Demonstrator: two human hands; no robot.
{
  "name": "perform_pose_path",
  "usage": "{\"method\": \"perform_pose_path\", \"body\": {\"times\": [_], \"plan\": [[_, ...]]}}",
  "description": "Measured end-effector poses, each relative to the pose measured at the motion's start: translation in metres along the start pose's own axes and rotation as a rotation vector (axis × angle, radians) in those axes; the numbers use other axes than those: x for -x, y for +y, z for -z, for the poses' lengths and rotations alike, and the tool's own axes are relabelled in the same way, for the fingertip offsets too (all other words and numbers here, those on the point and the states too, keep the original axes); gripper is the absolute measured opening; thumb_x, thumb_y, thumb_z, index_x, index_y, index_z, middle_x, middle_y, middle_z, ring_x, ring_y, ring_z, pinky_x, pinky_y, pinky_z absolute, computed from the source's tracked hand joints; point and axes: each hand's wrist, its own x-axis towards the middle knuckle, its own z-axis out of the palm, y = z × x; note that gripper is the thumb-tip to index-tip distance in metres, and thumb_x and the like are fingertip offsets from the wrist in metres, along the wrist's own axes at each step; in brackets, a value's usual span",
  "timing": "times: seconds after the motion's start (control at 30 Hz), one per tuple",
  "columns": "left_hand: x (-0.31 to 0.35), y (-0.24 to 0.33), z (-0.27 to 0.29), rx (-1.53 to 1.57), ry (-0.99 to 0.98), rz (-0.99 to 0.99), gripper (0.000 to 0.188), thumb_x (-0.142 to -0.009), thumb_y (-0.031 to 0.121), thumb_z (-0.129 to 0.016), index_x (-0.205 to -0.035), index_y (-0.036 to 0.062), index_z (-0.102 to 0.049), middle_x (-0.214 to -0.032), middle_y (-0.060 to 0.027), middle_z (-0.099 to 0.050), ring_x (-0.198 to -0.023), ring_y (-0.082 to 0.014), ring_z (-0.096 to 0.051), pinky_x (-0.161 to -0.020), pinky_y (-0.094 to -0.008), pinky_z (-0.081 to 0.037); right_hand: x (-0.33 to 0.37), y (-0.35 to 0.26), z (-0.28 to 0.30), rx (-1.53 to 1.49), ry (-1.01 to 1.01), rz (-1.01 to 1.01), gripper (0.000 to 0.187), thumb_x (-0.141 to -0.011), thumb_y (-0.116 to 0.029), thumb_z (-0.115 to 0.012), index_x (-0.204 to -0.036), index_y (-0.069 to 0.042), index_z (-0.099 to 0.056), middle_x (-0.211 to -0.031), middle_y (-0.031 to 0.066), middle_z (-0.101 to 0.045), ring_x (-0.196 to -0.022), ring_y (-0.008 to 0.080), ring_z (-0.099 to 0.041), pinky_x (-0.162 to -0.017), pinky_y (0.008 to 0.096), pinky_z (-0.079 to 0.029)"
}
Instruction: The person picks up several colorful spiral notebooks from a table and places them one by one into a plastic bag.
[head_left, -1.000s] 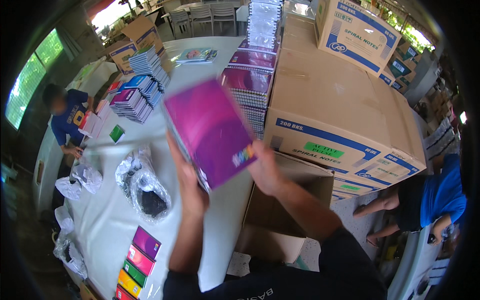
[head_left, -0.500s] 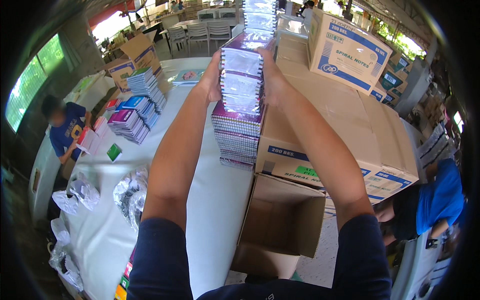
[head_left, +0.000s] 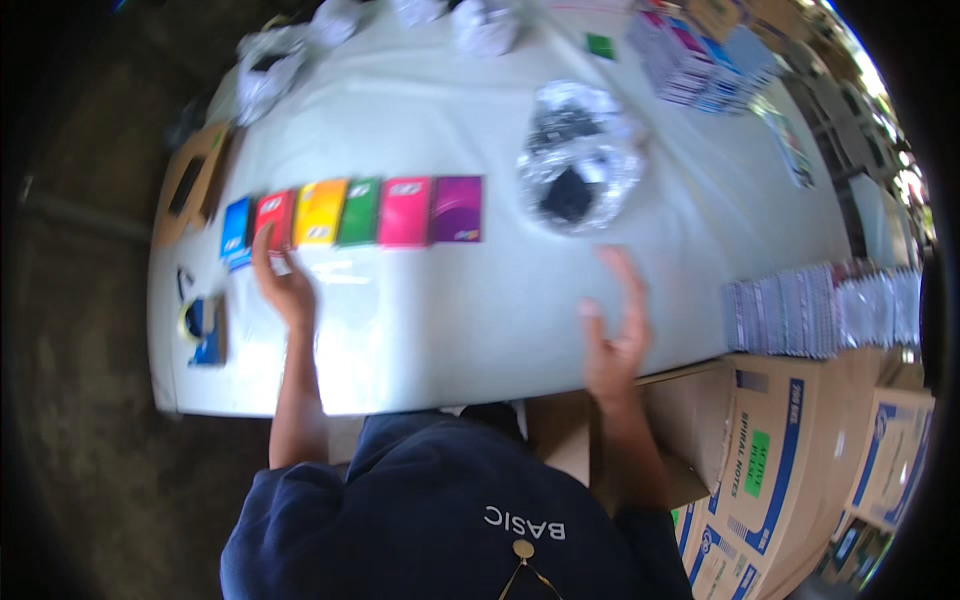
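Observation:
Over the white-covered table (head_left: 420, 310), my left hand (head_left: 287, 287) reaches up with its fingers stretched, nearest to the red notebook (head_left: 275, 215). Whether it touches that notebook I cannot tell. The red one lies in a row with a blue notebook (head_left: 236, 228), a yellow notebook (head_left: 321, 212), a green notebook (head_left: 360, 212), a pink notebook (head_left: 405, 212) and a purple notebook (head_left: 458, 209). My right hand (head_left: 618, 345) is apart from everything, thumb and fingers spread, holding nothing. Beyond it sits a clear plastic bag (head_left: 580, 150) with something dark inside. Both hands are slightly blurred.
A tape dispenser (head_left: 208, 330) stands at the table's left. An open carton (head_left: 690, 410) is right of my body, beside large closed cartons (head_left: 790, 440). Stacked spiral notebooks (head_left: 785, 310) lie at the right, more notebook piles (head_left: 690, 60) at the far right.
My hands have let go of the tall notebook stack, which now lies to the right in the turned view. My view has swung left, bringing the row of coloured notebooks before me.

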Motion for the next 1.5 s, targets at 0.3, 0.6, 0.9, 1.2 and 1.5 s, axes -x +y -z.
{"method": "perform_pose_path", "body": {"times": [0.3,0.6,0.9,1.2,1.5], "plan": [[0.135,-0.135,0.157,-0.601,-0.822,0.235,0.073,-0.087,0.048,-0.052,-0.143,0.0095,-0.027,-0.149,-0.0237,-0.016,-0.139,-0.0422,-0.01,-0.109,-0.0548,-0.013,0.137,-0.044,-0.292,0.186,-0.843,0.073,0.069,-0.085,-0.042,-0.058,-0.137,-0.002,-0.037,-0.142,0.0225,-0.033,-0.134,0.0408,-0.025,-0.107,0.0553,-0.019],[0.134,-0.14,0.184,-0.369,-0.963,0.352,0.082,-0.085,0.054,-0.05,-0.144,0.0036,-0.022,-0.149,-0.0236,-0.013,-0.136,-0.0422,-0.013,-0.108,-0.0529,-0.012,0.148,-0.008,-0.315,0.669,-0.881,0.217,0.075,-0.082,-0.056,-0.053,-0.142,-0.014,-0.033,-0.15,0.0182,-0.018,-0.14,0.037,-0.014,-0.109,0.0582,-0.009],[0.058,-0.144,0.151,0.04,-0.673,0.029,0.065,-0.078,0.022,-0.069,-0.134,0.0061,-0.04,-0.139,-0.023,-0.032,-0.126,-0.0421,-0.032,-0.102,-0.0516,-0.027,0.103,-0.001,-0.303,0.617,-0.372,-0.045,0.036,-0.083,-0.021,-0.062,-0.116,-0.007,-0.059,-0.118,0.0203,-0.056,-0.118,0.0329,-0.047,-0.101,0.051,-0.032],[-0.014,-0.106,-0.078,-0.349,-0.671,-0.121,0.051,-0.08,0.025,-0.064,-0.113,-0.0072,-0.043,-0.104,-0.0225,-0.054,-0.099,-0.0394,-0.055,-0.078,-0.045,-0.05,-0.036,0.132,-0.276,0.95,-0.266,-0.563,0.069,-0.079,-0.029,-0.068,-0.132,0.003,-0.039,-0.137,0.0232,-0.038,-0.129,0.0384,-0.035,-0.102,0.0534,-0.033],[-0.066,-0.12,-0.073,-0.226,-1.004,0.145,0.032,-0.081,0.013,-0.053,-0.109,-0.0039,-0.049,-0.097,-0.0221,-0.063,-0.099,-0.0347,-0.061,-0.074,-0.0412,-0.053,-0.052,0.14,-0.245,1.116,-0.479,-0.471,0.065,-0.079,-0.017,-0.065,-0.133,0.004,-0.036,-0.133,0.0241,-0.043,-0.122,0.0366,-0.046,-0.091,0.0494,-0.045]]}}
